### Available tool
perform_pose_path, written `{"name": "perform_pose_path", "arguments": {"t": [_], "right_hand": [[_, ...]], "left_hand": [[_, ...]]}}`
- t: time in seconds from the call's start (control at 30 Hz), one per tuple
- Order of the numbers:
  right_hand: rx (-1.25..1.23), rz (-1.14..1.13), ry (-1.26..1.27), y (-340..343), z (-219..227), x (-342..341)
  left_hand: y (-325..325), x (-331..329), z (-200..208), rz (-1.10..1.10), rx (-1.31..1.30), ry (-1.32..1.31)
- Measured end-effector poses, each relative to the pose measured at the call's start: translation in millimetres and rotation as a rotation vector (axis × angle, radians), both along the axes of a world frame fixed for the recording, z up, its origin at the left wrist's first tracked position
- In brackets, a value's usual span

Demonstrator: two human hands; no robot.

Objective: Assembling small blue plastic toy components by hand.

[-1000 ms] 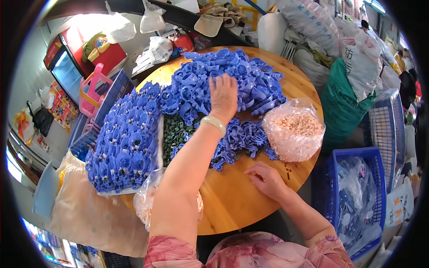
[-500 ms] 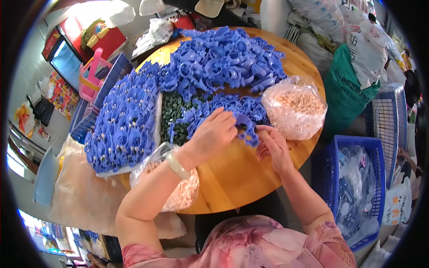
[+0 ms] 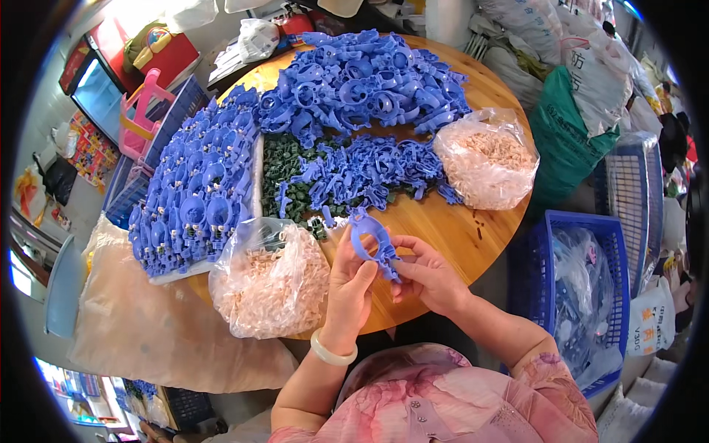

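Observation:
A blue plastic ring-shaped part is held up between both hands over the near side of the round table. My left hand, a pale bangle on its wrist, is closed on the part's left side. The fingers of my right hand pinch its lower right end; any smaller piece between them is hidden. Just beyond lie a heap of small blue plastic pieces and a bed of small dark green pieces. An open clear bag of pale pinkish pieces stands beside my left hand.
A large pile of blue ring-shaped parts covers the table's far side. Rows of blue parts stand on a white-edged board at left. Another bag of pale pieces sits right. Blue crates and sacks flank the table.
Both hands have drawn back toward me from the small blue heap, bringing the ring-shaped part along. My left arm has swung right, uncovering the near bag. The whole view has shifted slightly.

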State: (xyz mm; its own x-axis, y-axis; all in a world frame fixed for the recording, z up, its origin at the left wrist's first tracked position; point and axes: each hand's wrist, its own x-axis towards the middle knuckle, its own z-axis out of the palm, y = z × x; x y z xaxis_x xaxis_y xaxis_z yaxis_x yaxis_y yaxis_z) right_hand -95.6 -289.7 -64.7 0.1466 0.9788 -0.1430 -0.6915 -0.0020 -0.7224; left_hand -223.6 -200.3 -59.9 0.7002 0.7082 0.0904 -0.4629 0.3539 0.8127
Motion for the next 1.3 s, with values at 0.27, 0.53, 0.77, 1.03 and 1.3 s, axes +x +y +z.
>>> {"name": "perform_pose_path", "arguments": {"t": [0.27, 0.53, 0.77, 1.03, 1.3], "right_hand": [[-0.095, 0.035, -0.679, 16.2, 14.5, 21.1], [0.130, -0.273, -1.834, 87.6, -16.6, 87.4], [0.050, -0.141, -1.454, 62.4, -2.2, 73.3], [0.177, -0.036, -0.927, 23.5, 3.7, 52.1], [0.387, 0.044, -1.599, 22.2, -6.4, 61.3]], "left_hand": [[10.1, -20.6, -18.9, -0.017, -0.206, -0.155], [-13.9, -27.1, -27.3, -0.163, -0.363, -0.112], [-9.4, -31.2, -33.3, -0.157, -0.384, -0.194], [-6.9, -28.3, -36.0, -0.177, -0.405, -0.238], [-8.5, -31.1, -40.3, -0.156, -0.409, -0.264]]}}
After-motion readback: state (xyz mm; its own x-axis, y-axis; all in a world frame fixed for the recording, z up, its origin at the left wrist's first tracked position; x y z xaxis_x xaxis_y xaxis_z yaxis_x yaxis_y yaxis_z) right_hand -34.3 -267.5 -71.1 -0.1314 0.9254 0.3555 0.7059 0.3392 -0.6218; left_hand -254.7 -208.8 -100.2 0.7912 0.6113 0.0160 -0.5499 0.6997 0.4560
